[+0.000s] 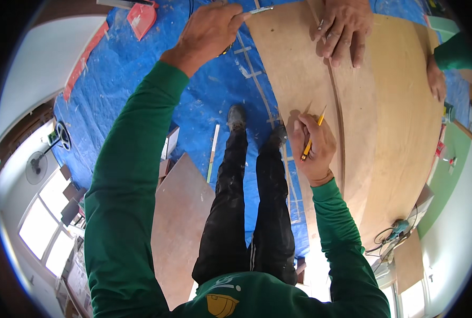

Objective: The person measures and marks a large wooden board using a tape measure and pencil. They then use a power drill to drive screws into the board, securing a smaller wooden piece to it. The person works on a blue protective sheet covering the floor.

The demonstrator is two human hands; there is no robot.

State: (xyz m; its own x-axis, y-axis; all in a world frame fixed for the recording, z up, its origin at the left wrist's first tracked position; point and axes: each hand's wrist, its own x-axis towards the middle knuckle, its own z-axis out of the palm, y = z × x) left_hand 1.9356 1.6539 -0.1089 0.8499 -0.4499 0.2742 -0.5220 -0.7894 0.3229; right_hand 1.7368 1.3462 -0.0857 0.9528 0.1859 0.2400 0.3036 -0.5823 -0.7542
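The right hand (314, 151) is closed about a yellow pencil (314, 133), held over the large wooden board (405, 122) near its left edge. The pencil's long axis slants up the view and slightly right, its sharpened tip farthest from the wearer; tip and shadow lie apart on the wood. Plain wood extends from the tip up to the board's upper left corner. Right of the hand, a narrow dark strip (337, 100) runs lengthwise along the board, bounding the space on that side. A co-worker's hand (347, 29) rests over its upper end; a second hand (435, 79) lies at the board's right edge. The left hand (210, 31) has curled fingers beside the upper left corner; a slim metal piece (262, 9) shows just beyond them, but whether it is gripped cannot be told. Outward, left of the board, a blue sheet (204, 100) covers the floor under the wearer's shoes (237, 115).
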